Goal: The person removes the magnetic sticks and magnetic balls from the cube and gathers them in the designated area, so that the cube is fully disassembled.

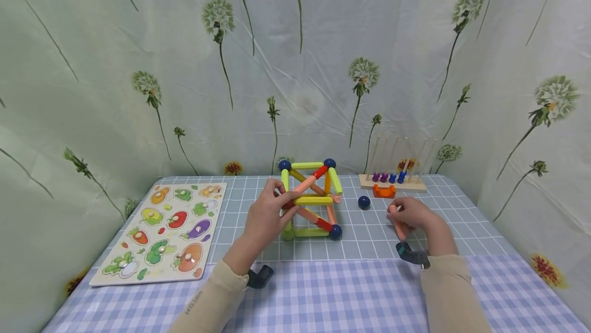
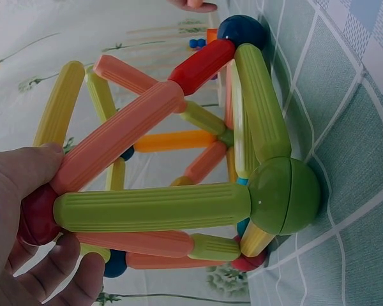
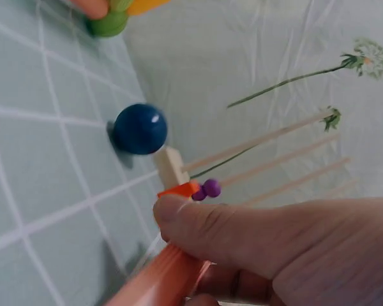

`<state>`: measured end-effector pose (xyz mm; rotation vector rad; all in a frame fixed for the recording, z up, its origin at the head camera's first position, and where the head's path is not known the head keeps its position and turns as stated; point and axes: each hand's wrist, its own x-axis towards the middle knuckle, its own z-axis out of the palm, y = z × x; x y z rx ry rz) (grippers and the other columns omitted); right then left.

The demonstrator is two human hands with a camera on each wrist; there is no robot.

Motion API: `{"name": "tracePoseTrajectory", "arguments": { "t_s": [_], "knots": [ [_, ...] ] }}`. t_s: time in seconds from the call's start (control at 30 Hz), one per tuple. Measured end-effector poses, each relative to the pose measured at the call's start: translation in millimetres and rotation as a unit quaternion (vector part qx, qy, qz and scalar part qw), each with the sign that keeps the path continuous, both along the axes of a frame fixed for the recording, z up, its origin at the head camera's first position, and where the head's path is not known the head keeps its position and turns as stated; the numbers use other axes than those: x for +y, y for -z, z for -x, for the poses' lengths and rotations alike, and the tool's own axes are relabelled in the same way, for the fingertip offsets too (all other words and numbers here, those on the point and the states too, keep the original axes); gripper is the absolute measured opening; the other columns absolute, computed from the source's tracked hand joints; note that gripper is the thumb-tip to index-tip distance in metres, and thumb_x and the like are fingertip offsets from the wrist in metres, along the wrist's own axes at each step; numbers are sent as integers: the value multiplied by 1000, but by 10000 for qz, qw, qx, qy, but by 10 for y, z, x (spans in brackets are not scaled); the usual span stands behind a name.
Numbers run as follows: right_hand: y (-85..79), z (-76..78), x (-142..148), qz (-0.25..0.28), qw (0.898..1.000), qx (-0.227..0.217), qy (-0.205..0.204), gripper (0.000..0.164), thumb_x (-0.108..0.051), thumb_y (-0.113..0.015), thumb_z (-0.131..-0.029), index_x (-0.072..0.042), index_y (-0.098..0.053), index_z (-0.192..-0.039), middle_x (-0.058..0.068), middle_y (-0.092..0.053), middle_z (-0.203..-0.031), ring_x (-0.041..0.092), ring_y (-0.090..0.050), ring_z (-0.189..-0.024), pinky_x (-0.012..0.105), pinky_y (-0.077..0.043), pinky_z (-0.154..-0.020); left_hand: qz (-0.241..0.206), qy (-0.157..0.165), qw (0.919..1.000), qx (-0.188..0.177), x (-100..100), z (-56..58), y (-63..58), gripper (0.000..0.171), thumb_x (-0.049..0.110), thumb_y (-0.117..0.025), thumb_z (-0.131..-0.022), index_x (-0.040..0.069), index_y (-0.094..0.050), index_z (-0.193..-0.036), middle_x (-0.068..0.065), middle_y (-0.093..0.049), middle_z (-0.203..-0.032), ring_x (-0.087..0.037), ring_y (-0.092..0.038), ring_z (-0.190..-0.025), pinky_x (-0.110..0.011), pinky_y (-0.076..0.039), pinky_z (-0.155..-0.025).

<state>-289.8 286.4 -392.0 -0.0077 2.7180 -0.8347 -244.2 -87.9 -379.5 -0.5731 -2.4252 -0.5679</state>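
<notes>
A framework of coloured rods and balls [image 1: 308, 232] stands on the grey gridded cloth, with red, salmon, yellow and green rods joined at blue, green and red balls. My left hand [image 1: 268, 209] pinches its near left corner, thumb and fingers about a red ball [image 2: 37, 213]. From that ball a green rod [image 2: 153, 208] runs to a green ball [image 2: 285, 196] near the cloth. Off to the right, my right hand [image 1: 417, 215] holds a loose salmon rod [image 3: 163, 277] between thumb and fingers, apart from the framework. A loose dark blue ball [image 1: 363, 202] lies between them.
An orange curved block [image 1: 384, 191] sits before a wooden peg stand [image 1: 417, 185] bearing purple and blue beads. On the left lies a vegetable puzzle board [image 1: 173, 235]. A checked purple cloth [image 1: 341, 297] covers the near side; a flowered curtain [image 1: 304, 92] hangs behind.
</notes>
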Motion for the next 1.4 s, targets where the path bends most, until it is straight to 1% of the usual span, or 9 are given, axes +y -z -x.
{"name": "tracePoseTrajectory", "arguments": {
  "t_s": [0.2, 0.43, 0.53, 0.67, 0.8, 0.93, 1.0, 1.17, 1.4],
  "knots": [
    [45, 19, 19, -436, 9988, 83, 226, 39, -22, -71, -90, 3, -61, -119, 16, -61, -96, 21, -56, -74, 29, -50, -63, -5, -23, 10000, -30, 5, -6, 4, 30, 29, -83, -82, 26, -76, -111, -2, -46, -103, -13, -53, -84, -16, -44, -58],
    [40, 10, 6, -621, 9976, 81, 280, 37, -23, -71, -90, 0, -63, -118, 17, -65, -100, 27, -57, -87, 45, -49, -84, 3, -27, 10000, -20, 7, 0, 5, 31, 29, -83, -82, 26, -76, -112, -2, -46, -103, -13, -53, -84, -16, -44, -58],
    [28, 18, -5, -702, 9970, 34, 314, 37, -25, -70, -92, -1, -62, -120, 18, -66, -101, 29, -58, -90, 48, -49, -85, -3, -15, 10000, -30, 6, 1, 3, 31, 29, -83, -82, 26, -76, -112, -3, -46, -103, -13, -53, -84, -16, -44, -58],
    [-19, 35, -49, -713, 9968, 335, 138, 39, -24, -69, -93, 0, -61, -122, 20, -65, -107, 31, -58, -92, 46, -50, -83, 7, -29, 10000, -33, 4, -2, -2, 31, 29, -83, -82, 26, -76, -113, -3, -46, -103, -13, -53, -83, -15, -44, -58],
    [-79, 36, -156, -525, 9947, 871, -159, 39, -24, -70, -92, 0, -62, -121, 18, -64, -103, 28, -57, -88, 41, -49, -77, 6, -41, 10000, -50, 2, -6, -2, 32, 30, -83, -82, 26, -76, -113, -2, -46, -104, -13, -53, -83, -15, -44, -58],
    [-119, 34, -310, -264, 9876, 1478, -469, 32, -20, -71, -91, -1, -64, -116, 13, -65, -97, 25, -57, -87, 38, -46, -76, -26, -14, 10000, -64, 3, -7, 1, 31, 29, -83, -82, 26, -76, -113, -2, -46, -104, -13, -52, -83, -15, -44, -58],
    [-129, 40, -401, -98, 9858, 1606, -479, 29, -19, -71, -91, -3, -64, -115, 10, -64, -95, 24, -57, -88, 36, -44, -77, -48, 1, 10000, -59, 3, -5, 3, 31, 29, -83, -83, 26, -76, -112, -2, -46, -104, -13, -52, -83, -15, -44, -58],
    [-137, 56, -647, 432, 9857, 1558, -469, 31, -18, -72, -91, -5, -64, -118, 8, -63, -93, 22, -56, -86, 30, -45, -71, -63, 17, 10000, -35, 2, 3, 15, 31, 29, -83, -82, 26, -76, -112, -2, -46, -103, -13, -52, -82, -16, -43, -58],
    [-64, 44, -967, 1130, 9812, 1413, -668, 43, -19, -71, -92, -6, -58, -131, 9, -65, -96, 18, -56, -76, 26, -52, -69, -68, 20, 10000, 3, 1, 3, 15, 31, 28, -83, -82, 26, -76, -112, -2, -46, -103, -12, -52, -81, -16, -44, -58]
  ]
}}
